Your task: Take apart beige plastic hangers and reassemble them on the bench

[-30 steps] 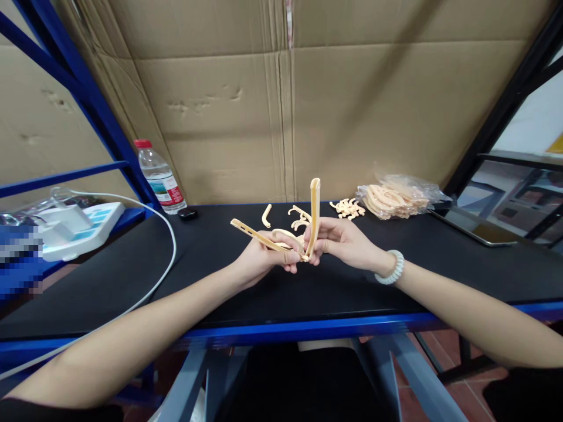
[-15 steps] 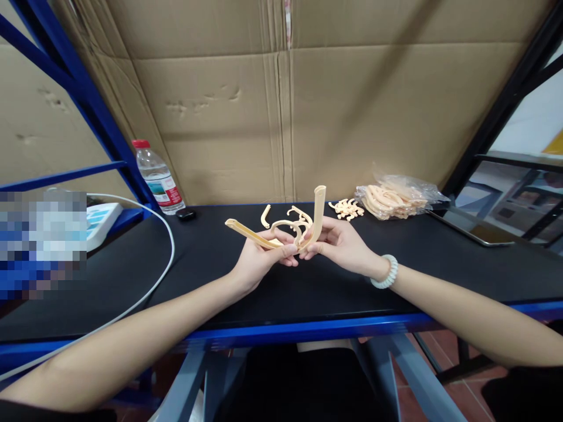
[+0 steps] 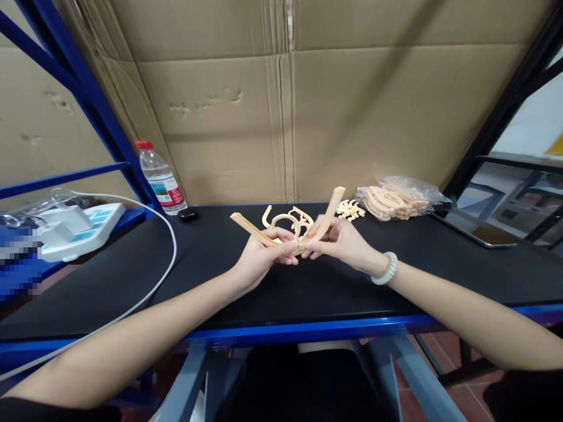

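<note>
Both my hands meet above the middle of the black tabletop [image 3: 132, 275], holding a cream plastic piece that forms a V. My left hand [image 3: 264, 258] is closed on the left arm of the piece [image 3: 250, 228], which points up and left. My right hand [image 3: 338, 243], with a white coil band on its wrist, pinches the right arm [image 3: 328, 215], which leans up and right. The two arms join between my fingertips. Just behind my hands lie a few small curved cream parts [image 3: 288, 218].
A clear bag of cream parts [image 3: 398, 198] and a small loose pile [image 3: 349, 208] lie at the back right. A water bottle [image 3: 160, 179] and a small black object [image 3: 187, 214] stand back left. A white cable [image 3: 169, 246] crosses the left side. A cardboard wall rises behind.
The right arm of the cream piece has swung from upright to leaning right, widening the V. My hands stayed in about the same spot.
</note>
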The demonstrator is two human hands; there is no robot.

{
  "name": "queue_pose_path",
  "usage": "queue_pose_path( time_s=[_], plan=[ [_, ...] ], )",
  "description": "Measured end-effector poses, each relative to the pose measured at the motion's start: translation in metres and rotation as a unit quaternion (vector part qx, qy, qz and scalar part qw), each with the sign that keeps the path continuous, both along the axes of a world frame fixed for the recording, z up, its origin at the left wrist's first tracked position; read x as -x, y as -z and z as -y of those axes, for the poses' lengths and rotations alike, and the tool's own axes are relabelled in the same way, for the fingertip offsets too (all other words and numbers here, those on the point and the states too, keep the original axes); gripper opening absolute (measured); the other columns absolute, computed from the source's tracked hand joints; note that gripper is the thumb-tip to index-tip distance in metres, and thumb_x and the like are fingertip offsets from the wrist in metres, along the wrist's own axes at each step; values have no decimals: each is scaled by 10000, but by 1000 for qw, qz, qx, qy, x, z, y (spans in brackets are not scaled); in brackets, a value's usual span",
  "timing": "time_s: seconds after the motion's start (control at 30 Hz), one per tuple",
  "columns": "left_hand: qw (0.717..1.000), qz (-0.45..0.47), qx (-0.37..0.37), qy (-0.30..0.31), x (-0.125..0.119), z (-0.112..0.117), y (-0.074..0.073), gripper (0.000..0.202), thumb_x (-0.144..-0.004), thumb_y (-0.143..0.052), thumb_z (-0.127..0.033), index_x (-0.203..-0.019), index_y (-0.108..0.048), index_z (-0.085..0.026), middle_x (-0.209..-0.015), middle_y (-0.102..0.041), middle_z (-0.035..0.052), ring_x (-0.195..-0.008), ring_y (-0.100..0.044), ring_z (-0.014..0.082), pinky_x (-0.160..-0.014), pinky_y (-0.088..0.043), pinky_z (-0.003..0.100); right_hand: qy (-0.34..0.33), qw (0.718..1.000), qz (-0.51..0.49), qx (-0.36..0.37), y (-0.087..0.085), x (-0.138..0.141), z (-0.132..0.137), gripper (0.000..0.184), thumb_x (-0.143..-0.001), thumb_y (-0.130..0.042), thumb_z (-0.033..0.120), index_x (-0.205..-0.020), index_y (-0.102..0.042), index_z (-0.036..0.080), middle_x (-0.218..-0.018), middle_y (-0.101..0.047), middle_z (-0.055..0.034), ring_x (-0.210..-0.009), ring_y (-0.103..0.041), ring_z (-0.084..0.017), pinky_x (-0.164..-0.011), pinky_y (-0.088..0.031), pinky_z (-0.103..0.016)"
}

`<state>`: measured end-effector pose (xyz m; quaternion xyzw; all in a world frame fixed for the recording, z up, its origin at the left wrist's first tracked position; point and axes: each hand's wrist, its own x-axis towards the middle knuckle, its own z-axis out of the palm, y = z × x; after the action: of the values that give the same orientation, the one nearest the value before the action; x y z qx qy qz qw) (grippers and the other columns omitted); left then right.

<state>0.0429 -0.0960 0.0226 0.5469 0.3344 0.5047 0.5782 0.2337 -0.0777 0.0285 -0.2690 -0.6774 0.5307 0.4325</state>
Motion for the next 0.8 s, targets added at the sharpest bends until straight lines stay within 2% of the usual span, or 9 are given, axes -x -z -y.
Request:
queue_pose_path(
  time_s=[0.1, 0.2, 0.37, 0.47, 0.57, 0.67, 0.8],
  plan=[
    [1000, 8, 18, -13, 2, -4, -2, 277, -614, -830, -235, -756, -630, -106, -609, -632, -9, -501, -631, 97, -488, -519, 155, 5, 999, 23, -31, -8, -16, -12, 265, -684, -780, 323, -713, -583, 148, -669, -608, 10, -541, -591, -86, -508, -508, -214],
    [999, 25, 30, -21, 5, -9, -4, 264, -619, -826, -225, -757, -633, -109, -604, -617, -14, -503, -608, 79, -512, -516, 158, -26, 996, 56, -58, -16, -41, -30, 236, -723, -752, 305, -670, -588, 144, -551, -540, 41, -447, -507, -56, -433, -421, -189],
    [998, 15, 49, -29, 19, -23, -13, 288, -603, -830, -264, -728, -615, -118, -611, -599, -14, -565, -640, 100, -539, -506, 159, -12, 987, 138, -77, -27, -78, -52, 247, -678, -779, 313, -712, -599, 148, -644, -619, 0, -550, -580, -95, -524, -485, -231],
    [999, -35, 36, -5, 35, -36, -22, 277, -594, -831, -225, -702, -603, -112, -624, -613, 0, -616, -653, 105, -551, -488, 144, -5, 972, 217, -91, -31, -88, -58, 284, -646, -790, 350, -702, -593, 152, -637, -622, 0, -540, -580, -103, -515, -486, -243],
    [991, -134, 2, 17, 52, -47, -31, 269, -593, -825, -208, -684, -589, -116, -673, -656, 26, -603, -635, 99, -584, -503, 189, -23, 948, 299, -106, -34, -92, -59, 310, -637, -781, 398, -692, -593, 157, -628, -614, 8, -543, -577, -108, -512, -470, -246],
    [956, -278, -87, 41, 64, -52, -36, 263, -597, -816, -234, -683, -597, -119, -716, -680, 47, -632, -646, 130, -605, -504, 230, -40, 916, 365, -161, -35, -91, -58, 312, -646, -759, 432, -682, -619, 156, -683, -630, -7, -617, -579, -116, -574, -459, -253],
    [864, -435, -233, 98, 68, -51, -38, 246, -662, -771, -317, -778, -645, -141, -743, -682, 36, -691, -641, 150, -616, -473, 226, -74, 885, 416, -196, -32, -86, -56, 318, -674, -732, 453, -725, -658, 148, -721, -653, -26, -662, -580, -134, -614, -434, -266]
  ],
)
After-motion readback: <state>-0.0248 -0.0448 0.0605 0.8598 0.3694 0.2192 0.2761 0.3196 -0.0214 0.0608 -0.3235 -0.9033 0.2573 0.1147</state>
